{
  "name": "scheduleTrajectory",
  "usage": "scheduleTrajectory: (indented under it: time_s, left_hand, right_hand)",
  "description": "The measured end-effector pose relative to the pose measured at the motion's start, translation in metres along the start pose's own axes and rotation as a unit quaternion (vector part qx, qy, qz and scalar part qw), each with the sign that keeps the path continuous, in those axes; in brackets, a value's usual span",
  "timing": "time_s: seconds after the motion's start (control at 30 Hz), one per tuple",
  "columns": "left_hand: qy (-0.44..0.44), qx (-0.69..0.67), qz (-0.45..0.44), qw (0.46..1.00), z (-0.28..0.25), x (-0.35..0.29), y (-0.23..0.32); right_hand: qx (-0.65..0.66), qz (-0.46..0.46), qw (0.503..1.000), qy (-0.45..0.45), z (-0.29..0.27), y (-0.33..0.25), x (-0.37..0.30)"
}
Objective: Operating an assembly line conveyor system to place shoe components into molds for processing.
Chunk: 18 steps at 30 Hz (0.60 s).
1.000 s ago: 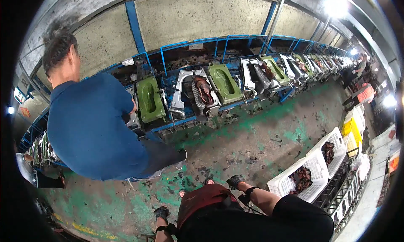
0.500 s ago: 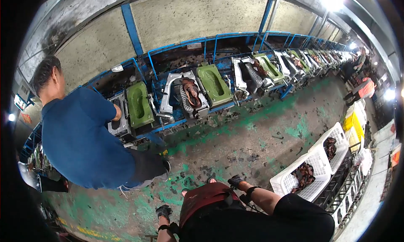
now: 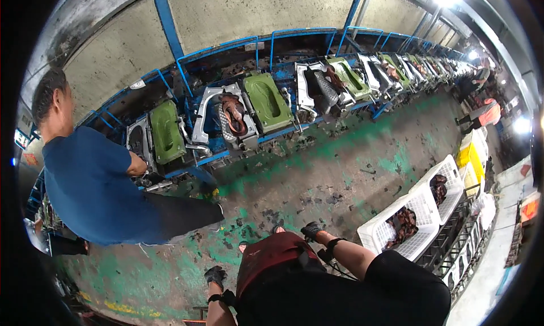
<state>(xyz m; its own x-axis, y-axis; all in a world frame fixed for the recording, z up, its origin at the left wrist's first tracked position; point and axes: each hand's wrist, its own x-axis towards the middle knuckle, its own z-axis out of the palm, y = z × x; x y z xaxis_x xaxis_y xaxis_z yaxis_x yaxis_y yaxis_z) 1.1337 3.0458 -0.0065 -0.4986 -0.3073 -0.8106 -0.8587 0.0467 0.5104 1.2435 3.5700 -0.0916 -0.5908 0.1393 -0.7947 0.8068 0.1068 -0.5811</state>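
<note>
My left hand (image 3: 215, 275), in a dark glove with a black strap at the wrist, hangs beside the red-brown apron (image 3: 271, 262) with its fingers loosely apart. My right hand (image 3: 312, 231), gloved and strapped the same way, is held out past the apron's right side. Its fingers look apart and nothing shows in them. Both hands are over the floor and touch nothing that I can see. Nearest the right hand is a white plastic basket (image 3: 426, 245) of brown shoe pieces (image 3: 403, 227). Across the aisle, a brown sandal upper (image 3: 232, 112) lies on an opened mold (image 3: 199, 122).
A co-worker in a blue shirt (image 3: 90, 184) stands at the left, one arm at a mold. Green molds (image 3: 267, 102) line the long conveyor with blue rails. A second white basket (image 3: 447, 210) and a yellow crate (image 3: 471, 160) stand at the right. Two people are farther back.
The view has shifted, and the mold line sits farther left and higher. The co-worker leans back a little more. My hands stay at my sides, empty.
</note>
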Motion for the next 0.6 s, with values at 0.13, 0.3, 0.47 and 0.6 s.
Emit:
scheduleTrajectory:
  time_s: [0.13,0.3,0.47,0.6]
  left_hand:
    - [-0.024,0.006,0.01,1.0,0.022,-0.004,-0.004]
    - [-0.05,0.15,0.165,0.974,0.014,-0.017,-0.017]
    - [-0.081,-0.074,0.003,0.994,0.027,-0.043,0.007]
    - [-0.135,-0.138,0.034,0.981,0.042,-0.06,0.037]
  right_hand:
    - [0.088,0.028,0.995,0.028,-0.028,0.02,-0.003]
    - [0.095,0.051,0.993,0.045,-0.071,-0.011,-0.001]
    - [0.147,-0.05,0.988,0.014,-0.115,-0.018,0.018]
    - [-0.309,-0.243,0.919,0.023,-0.141,-0.026,0.037]
